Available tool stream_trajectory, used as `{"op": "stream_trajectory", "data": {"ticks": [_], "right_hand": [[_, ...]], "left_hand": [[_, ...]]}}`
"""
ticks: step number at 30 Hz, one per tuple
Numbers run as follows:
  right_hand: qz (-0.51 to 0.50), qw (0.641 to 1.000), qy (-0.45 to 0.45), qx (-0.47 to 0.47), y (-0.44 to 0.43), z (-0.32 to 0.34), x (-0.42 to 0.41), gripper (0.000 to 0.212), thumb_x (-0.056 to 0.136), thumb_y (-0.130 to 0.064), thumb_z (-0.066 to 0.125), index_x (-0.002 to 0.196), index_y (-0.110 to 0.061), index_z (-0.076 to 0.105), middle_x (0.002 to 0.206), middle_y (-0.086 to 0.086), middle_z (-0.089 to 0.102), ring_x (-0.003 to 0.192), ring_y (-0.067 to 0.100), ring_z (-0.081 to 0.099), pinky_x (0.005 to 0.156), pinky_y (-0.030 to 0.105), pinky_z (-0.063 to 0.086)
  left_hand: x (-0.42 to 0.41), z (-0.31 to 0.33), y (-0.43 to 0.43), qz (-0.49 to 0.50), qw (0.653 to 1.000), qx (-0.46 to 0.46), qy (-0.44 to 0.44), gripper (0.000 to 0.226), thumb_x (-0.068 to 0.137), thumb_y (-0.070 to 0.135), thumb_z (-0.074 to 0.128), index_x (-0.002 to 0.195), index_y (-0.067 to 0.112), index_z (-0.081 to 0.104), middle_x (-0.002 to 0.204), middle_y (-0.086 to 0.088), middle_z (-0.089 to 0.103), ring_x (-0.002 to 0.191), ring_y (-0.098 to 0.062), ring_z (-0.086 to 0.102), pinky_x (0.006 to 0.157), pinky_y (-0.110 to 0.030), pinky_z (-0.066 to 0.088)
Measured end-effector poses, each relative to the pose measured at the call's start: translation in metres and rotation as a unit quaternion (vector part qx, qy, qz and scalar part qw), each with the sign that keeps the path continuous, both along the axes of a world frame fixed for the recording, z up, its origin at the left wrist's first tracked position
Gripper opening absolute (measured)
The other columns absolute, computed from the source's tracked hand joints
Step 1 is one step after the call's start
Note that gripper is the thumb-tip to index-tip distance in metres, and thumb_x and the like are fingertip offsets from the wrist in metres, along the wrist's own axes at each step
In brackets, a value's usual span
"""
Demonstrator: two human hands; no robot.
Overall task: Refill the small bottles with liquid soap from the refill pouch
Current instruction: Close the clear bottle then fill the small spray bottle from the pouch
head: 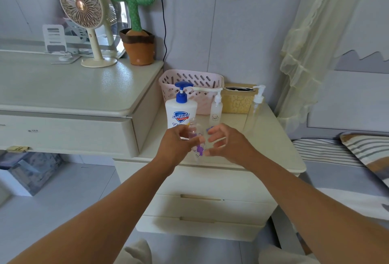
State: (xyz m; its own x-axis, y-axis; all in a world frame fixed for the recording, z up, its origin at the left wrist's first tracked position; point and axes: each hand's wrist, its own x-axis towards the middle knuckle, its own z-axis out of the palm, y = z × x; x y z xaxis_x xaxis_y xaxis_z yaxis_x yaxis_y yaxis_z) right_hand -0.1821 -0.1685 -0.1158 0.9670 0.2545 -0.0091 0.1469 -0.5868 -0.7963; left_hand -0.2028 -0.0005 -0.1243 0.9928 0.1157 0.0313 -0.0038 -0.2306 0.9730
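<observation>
A small clear bottle [199, 151] with a purple print stands tilted over the nightstand, its neck [192, 121] uncapped. My left hand [175, 143] grips its upper part from the left. From the right, the curled fingers and thumb of my right hand [228, 142] close on the bottle's side. A small purple piece [209, 129] shows at my right index fingertip; whether it is held is unclear. A white Safeguard pump bottle [181, 114] with a blue pump stands just behind. No refill pouch is in view.
On the cream nightstand [273, 150] stand a small white pump bottle [216, 110], a tall clear pump bottle [253, 114], a pink basket [189, 80] and a gold tissue box [237, 100]. A dresser with a fan [80, 7] is at left, a bed at right.
</observation>
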Motion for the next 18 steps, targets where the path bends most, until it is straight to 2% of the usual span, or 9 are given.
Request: {"op": "stream_trajectory", "data": {"ticks": [3,7,9,12,16,18], "right_hand": [[0.015,1.000,-0.025,-0.002,0.007,0.004,-0.009,0.060,0.061,-0.031,0.088,0.111,-0.023,0.056,0.100,-0.008,0.066,0.089,0.011,0.063,0.072,0.023,0.048],[0.002,0.997,-0.081,-0.012,0.011,0.011,-0.014,0.052,0.065,-0.038,0.085,0.106,-0.023,0.056,0.097,-0.007,0.068,0.088,0.011,0.064,0.077,0.028,0.052],[-0.009,0.995,-0.094,-0.018,0.011,0.015,-0.015,0.044,0.069,-0.038,0.081,0.103,-0.025,0.055,0.096,-0.009,0.067,0.087,0.010,0.063,0.077,0.027,0.052],[-0.027,0.995,-0.096,-0.023,0.009,0.025,-0.010,0.038,0.073,-0.037,0.077,0.102,-0.027,0.054,0.096,-0.008,0.066,0.086,0.011,0.062,0.076,0.027,0.050],[-0.045,0.993,-0.098,-0.040,0.005,0.034,0.001,0.034,0.078,-0.035,0.073,0.105,-0.023,0.056,0.098,-0.005,0.065,0.086,0.013,0.063,0.075,0.029,0.050],[-0.051,0.992,-0.102,-0.044,0.005,0.039,0.007,0.035,0.079,-0.034,0.071,0.108,-0.022,0.056,0.098,-0.003,0.064,0.085,0.014,0.062,0.074,0.028,0.050]], "left_hand": [[-0.003,0.007,-0.005,-0.002,0.999,-0.034,-0.005,0.031,0.079,0.021,0.076,0.105,0.007,0.064,0.093,-0.006,0.068,0.085,-0.021,0.070,0.077,-0.035,0.060],[-0.005,0.018,-0.004,-0.030,0.998,-0.062,-0.004,0.035,0.079,0.025,0.076,0.106,0.006,0.064,0.097,-0.012,0.069,0.087,-0.022,0.071,0.076,-0.032,0.060],[-0.004,0.025,-0.001,-0.021,0.999,-0.016,-0.019,0.039,0.081,0.035,0.072,0.109,0.009,0.063,0.099,-0.007,0.068,0.088,-0.020,0.069,0.079,-0.034,0.059],[0.007,0.041,0.010,0.059,0.991,0.080,-0.094,0.037,0.089,0.044,0.060,0.113,0.017,0.059,0.099,0.003,0.066,0.087,-0.012,0.065,0.074,-0.030,0.055],[0.030,0.071,0.021,0.118,0.968,0.138,-0.174,0.018,0.098,0.034,0.047,0.105,0.024,0.059,0.096,0.007,0.063,0.087,-0.007,0.061,0.074,-0.022,0.046],[0.046,0.084,0.022,0.115,0.968,0.155,-0.159,0.024,0.101,0.029,0.040,0.112,0.021,0.059,0.103,0.001,0.064,0.087,-0.009,0.058,0.075,-0.022,0.041]]}}
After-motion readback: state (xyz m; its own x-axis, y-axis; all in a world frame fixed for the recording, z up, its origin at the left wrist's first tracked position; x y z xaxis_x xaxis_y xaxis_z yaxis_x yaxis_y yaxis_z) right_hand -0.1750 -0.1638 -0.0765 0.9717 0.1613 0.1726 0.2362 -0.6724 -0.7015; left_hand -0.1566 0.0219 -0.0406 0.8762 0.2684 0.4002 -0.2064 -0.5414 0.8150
